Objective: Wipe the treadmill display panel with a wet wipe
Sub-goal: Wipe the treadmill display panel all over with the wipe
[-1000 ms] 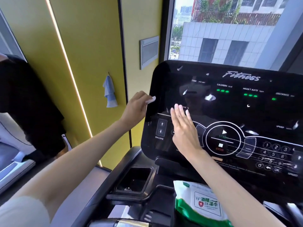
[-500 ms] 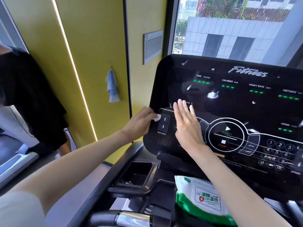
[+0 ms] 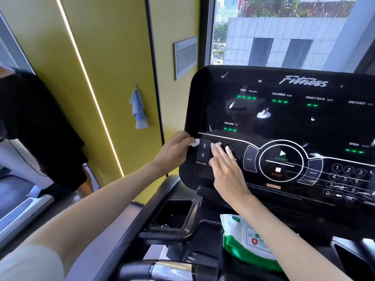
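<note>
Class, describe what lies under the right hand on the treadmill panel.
The right hand lies flat on the display panel, just right of the INCLINE buttons. Any controls beneath its palm are covered. The left hand pinches a wipe beside it.

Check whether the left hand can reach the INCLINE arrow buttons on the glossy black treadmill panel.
Probably yes: the left hand, pinching a small white wet wipe, sits beside the INCLINE arrow buttons; the flat right hand lies on their far side, not between.

Yellow wall [image 3: 113, 57], light strip [image 3: 89, 86], perhaps sunlit window [image 3: 284, 31].
</note>
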{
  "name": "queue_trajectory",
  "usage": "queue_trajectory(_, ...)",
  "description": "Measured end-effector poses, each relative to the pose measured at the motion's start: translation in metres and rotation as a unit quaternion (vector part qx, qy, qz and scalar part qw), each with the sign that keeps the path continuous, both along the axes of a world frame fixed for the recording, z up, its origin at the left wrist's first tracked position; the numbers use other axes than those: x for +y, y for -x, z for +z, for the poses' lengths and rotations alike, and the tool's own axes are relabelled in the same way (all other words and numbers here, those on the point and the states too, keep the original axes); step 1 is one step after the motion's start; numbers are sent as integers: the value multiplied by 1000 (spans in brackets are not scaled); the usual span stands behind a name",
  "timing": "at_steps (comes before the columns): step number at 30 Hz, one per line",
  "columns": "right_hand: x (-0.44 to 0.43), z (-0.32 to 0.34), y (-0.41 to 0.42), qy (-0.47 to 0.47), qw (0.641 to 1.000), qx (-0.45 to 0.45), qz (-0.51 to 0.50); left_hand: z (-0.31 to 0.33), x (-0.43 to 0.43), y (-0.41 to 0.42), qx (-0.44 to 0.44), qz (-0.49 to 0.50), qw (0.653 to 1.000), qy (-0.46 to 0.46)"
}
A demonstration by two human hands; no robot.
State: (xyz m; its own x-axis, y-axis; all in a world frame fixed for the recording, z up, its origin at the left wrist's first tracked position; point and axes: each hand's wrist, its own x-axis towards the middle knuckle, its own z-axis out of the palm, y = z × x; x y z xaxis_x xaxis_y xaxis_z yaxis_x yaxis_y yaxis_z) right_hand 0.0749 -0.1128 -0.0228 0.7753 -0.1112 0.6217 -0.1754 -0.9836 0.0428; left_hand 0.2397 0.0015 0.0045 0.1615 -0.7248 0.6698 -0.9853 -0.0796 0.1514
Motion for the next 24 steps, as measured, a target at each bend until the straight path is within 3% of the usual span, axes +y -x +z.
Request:
queue_trajectory(5,2,-1,0,11,1000,-24,8,10,-13,-2,14,41,996,78)
queue_trajectory(9,0,-3,2,27,999,-22,14,-35,14,14,8,10,1000,6)
queue_trajectory(11,0,-3,1,27,999,-16,8,-27,12,10,18,3,1000,-13)
queue_trajectory(17,4,-8,-3,8,1000,-2,1,16,-10,-10,47,80,993,79)
queue_trajectory(22,11,-17,10,17,1000,11,18,-44,31,14,16,11,999,-50)
queue_trajectory(24,15,-26,18,21,999,15,32,-36,33,9,27,5,997,-72)
